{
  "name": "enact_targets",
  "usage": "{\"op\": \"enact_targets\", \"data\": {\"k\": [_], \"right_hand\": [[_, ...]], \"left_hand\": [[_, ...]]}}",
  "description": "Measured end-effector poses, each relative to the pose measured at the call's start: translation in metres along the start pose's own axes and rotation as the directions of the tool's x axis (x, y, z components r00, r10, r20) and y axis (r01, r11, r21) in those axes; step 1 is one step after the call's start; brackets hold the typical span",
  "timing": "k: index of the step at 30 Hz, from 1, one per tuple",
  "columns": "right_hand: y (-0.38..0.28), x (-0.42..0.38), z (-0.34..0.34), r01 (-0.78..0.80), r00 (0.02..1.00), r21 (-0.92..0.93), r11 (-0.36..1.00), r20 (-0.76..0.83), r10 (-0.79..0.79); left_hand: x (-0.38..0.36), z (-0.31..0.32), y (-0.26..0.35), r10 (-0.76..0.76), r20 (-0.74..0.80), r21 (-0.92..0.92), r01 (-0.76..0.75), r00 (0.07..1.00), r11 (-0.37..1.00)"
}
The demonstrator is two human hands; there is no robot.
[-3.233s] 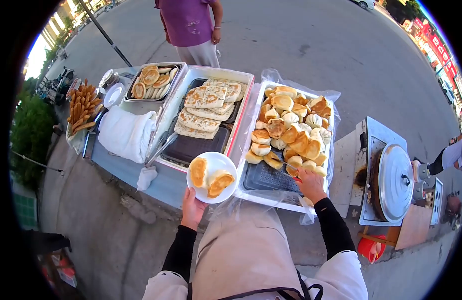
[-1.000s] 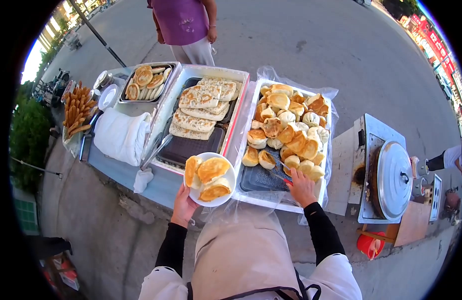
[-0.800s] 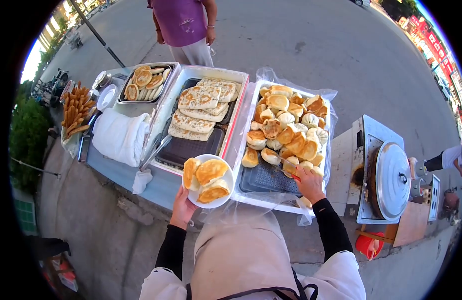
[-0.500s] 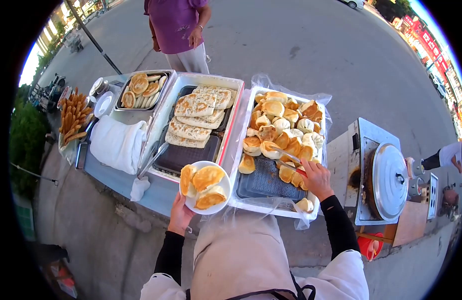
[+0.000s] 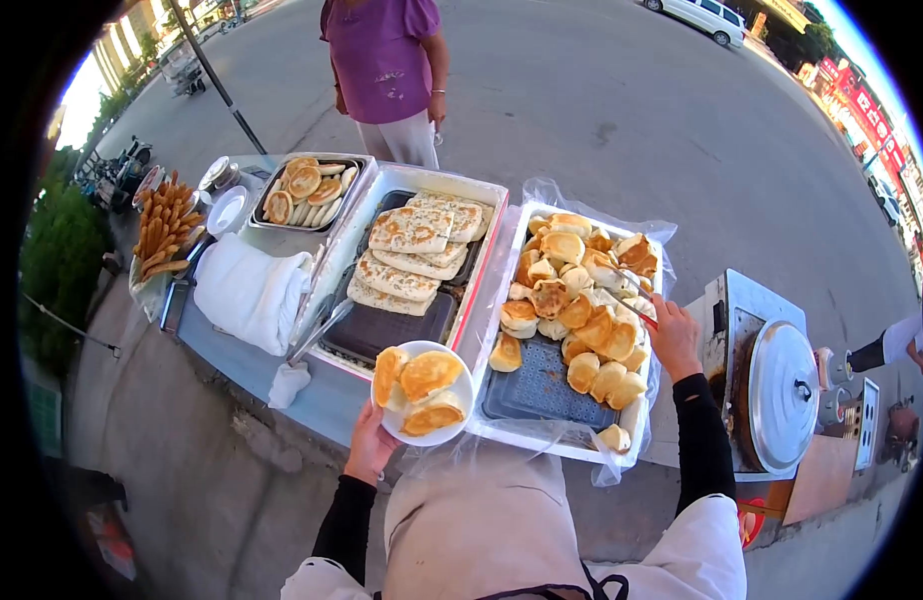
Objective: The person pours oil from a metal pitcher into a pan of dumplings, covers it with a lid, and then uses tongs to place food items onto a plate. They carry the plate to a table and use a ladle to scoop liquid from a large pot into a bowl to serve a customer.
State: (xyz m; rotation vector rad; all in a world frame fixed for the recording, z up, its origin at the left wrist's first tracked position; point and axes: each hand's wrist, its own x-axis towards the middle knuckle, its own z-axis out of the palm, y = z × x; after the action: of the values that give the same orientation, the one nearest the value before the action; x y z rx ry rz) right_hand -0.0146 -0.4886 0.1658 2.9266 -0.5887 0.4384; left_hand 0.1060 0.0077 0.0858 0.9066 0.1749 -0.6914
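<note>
My left hand (image 5: 374,442) grips the edge of a small white plate (image 5: 466,388) with three golden-brown fried buns (image 5: 431,374) on it. In my right hand (image 5: 674,338) is a pair of metal tongs (image 5: 632,308) with red on the handle. Their tips reach over the pile of browned buns (image 5: 565,247) toward the back right of a white foam box (image 5: 532,440). No bun shows lifted between the tips. Dark perforated tray (image 5: 527,390) surface shows at the near left of the pile.
Left of the plate, flatbreads (image 5: 412,230) lie in another foam box (image 5: 487,235), with tongs (image 5: 322,330) at its edge. Farther left are a white towel (image 5: 252,290), round cakes (image 5: 304,182) and fried dough sticks (image 5: 165,225). A lidded pot (image 5: 777,395) stands right; a person (image 5: 387,70) faces the stall.
The tongs have shifted from the middle of the bun pile toward its back right side. The plate stays in my left hand with the same three buns. The whole view has shifted slightly.
</note>
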Motion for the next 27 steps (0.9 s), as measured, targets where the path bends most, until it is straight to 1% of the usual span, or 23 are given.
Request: {"op": "enact_targets", "data": {"k": [2, 3, 4, 6, 8, 9, 11, 12, 14, 15, 16, 18, 19, 20, 22, 27], "right_hand": [[0.002, 0.001, 0.002, -0.028, 0.998, -0.039, 0.999, 0.061, 0.03], [0.003, 0.002, 0.004, -0.071, 0.989, -0.04, 0.997, 0.124, 0.076], [0.003, 0.003, 0.003, -0.081, 0.986, -0.027, 0.996, 0.141, 0.084], [0.005, 0.003, -0.006, -0.067, 0.985, -0.014, 0.998, 0.157, 0.068], [-0.003, 0.0, -0.032, -0.058, 0.992, -0.026, 0.998, 0.11, 0.061], [-0.009, -0.003, -0.046, -0.063, 0.99, -0.031, 0.998, 0.124, 0.066], [-0.027, -0.013, -0.066, -0.143, 0.984, 0.186, 0.972, 0.135, 0.119], [-0.032, -0.022, -0.061, -0.15, 0.982, 0.283, 0.947, 0.157, 0.108], [-0.048, -0.049, -0.039, -0.142, 0.967, 0.464, 0.875, 0.255, 0.022], [-0.063, -0.059, -0.037, -0.144, 0.944, 0.47, 0.871, 0.33, -0.022], [-0.078, -0.068, -0.034, -0.144, 0.913, 0.476, 0.868, 0.403, -0.069], [-0.1, -0.089, -0.012, -0.061, 0.925, 0.407, 0.912, 0.365, -0.101], [-0.108, -0.096, -0.001, 0.014, 0.944, 0.378, 0.926, 0.301, -0.138], [-0.115, -0.098, 0.009, 0.012, 0.943, 0.378, 0.926, 0.304, -0.136], [-0.13, -0.097, 0.022, 0.048, 0.948, 0.327, 0.944, 0.283, -0.146], [-0.133, -0.083, 0.058, 0.074, 0.947, 0.287, 0.955, 0.28, -0.158]], "left_hand": [[-0.004, 0.002, 0.001, -0.014, 0.044, -0.041, 0.015, 0.999, 0.999], [-0.007, -0.002, -0.002, 0.017, 0.015, -0.051, -0.016, 1.0, 0.999], [-0.006, -0.005, -0.005, 0.012, -0.015, -0.062, -0.013, 1.0, 0.998], [-0.01, -0.01, -0.003, 0.017, -0.062, -0.077, -0.021, 0.998, 0.997], [-0.016, -0.008, -0.004, 0.028, -0.056, -0.101, -0.034, 0.998, 0.994], [-0.018, -0.008, -0.002, 0.013, -0.059, -0.102, -0.019, 0.998, 0.995], [-0.028, -0.011, 0.0, 0.022, -0.099, -0.094, -0.031, 0.995, 0.995], [-0.033, -0.013, -0.001, 0.004, -0.099, -0.095, -0.014, 0.995, 0.995], [-0.041, -0.018, 0.0, 0.09, -0.142, -0.12, -0.108, 0.986, 0.987], [-0.044, -0.024, -0.002, 0.101, -0.178, -0.113, -0.122, 0.979, 0.986], [-0.048, -0.031, -0.002, 0.096, -0.179, -0.114, -0.118, 0.979, 0.986], [-0.058, -0.043, -0.002, 0.145, -0.152, -0.057, -0.155, 0.978, 0.986], [-0.064, -0.04, 0.001, 0.148, -0.152, -0.072, -0.16, 0.977, 0.984], [-0.069, -0.035, 0.002, 0.145, -0.154, -0.071, -0.157, 0.977, 0.985], [-0.075, -0.028, 0.003, 0.183, -0.25, -0.069, -0.206, 0.951, 0.976], [-0.087, -0.041, -0.001, 0.212, -0.23, -0.104, -0.241, 0.95, 0.965]]}}
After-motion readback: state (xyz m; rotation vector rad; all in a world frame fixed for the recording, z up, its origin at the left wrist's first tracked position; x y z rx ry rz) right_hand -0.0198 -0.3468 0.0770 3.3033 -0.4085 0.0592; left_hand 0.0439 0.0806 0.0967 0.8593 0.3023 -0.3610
